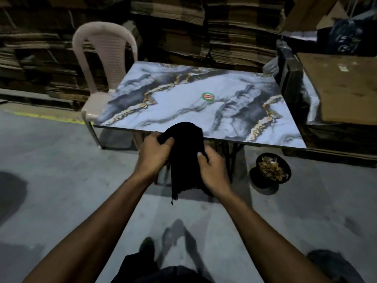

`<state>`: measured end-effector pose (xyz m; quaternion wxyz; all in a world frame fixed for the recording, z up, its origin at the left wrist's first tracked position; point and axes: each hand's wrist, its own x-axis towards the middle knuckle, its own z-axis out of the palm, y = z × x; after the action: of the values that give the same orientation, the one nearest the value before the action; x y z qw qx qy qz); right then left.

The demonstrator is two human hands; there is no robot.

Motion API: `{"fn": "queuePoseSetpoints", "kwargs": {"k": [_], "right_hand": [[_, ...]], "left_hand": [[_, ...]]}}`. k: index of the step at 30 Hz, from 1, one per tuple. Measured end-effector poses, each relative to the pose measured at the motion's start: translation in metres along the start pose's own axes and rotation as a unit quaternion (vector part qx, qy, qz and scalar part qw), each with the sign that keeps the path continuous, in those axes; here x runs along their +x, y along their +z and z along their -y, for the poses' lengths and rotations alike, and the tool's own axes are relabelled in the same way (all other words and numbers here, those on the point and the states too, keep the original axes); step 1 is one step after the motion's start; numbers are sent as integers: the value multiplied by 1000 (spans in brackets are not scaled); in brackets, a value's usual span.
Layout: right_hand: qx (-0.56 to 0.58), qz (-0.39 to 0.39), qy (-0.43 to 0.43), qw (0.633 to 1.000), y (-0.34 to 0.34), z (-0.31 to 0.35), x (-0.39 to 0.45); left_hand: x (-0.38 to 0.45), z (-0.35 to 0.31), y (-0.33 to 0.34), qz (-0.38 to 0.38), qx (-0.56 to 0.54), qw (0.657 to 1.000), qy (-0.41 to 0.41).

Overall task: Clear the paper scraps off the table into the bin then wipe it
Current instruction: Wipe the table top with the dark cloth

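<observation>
A black cloth (184, 158) hangs between my two hands just in front of the table's near edge. My left hand (154, 153) grips its upper left corner. My right hand (213, 170) pinches its right edge lower down. The marble-patterned table (183, 111) shows no loose paper scraps, only a round green and red sticker (208, 96) near its middle. A black round bin (272, 168) holding brownish paper scraps stands on the floor to the right of the table's near right corner.
A beige plastic chair (102, 78) stands at the table's left side. Stacks of flattened cardboard (224, 33) fill the background. A cardboard-topped stack (342, 86) abuts the table's right side. My feet stand on the grey concrete floor (61, 170).
</observation>
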<state>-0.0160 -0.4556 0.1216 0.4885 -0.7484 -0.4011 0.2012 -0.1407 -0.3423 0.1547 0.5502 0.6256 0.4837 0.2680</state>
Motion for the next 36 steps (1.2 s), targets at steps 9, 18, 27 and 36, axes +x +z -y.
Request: {"fn": "queuePoseSetpoints", "kwargs": {"k": [9, 18, 27, 36], "right_hand": [[136, 118, 43, 983, 148, 64, 37], [345, 109, 197, 911, 259, 130, 98], [471, 112, 269, 833, 327, 167, 211], [298, 183, 242, 905, 409, 172, 363]], "left_hand": [[49, 7, -110, 18, -159, 986, -42], [124, 22, -229, 36, -121, 992, -7], [216, 41, -310, 85, -62, 993, -49], [365, 22, -350, 1, 66, 995, 72]]}}
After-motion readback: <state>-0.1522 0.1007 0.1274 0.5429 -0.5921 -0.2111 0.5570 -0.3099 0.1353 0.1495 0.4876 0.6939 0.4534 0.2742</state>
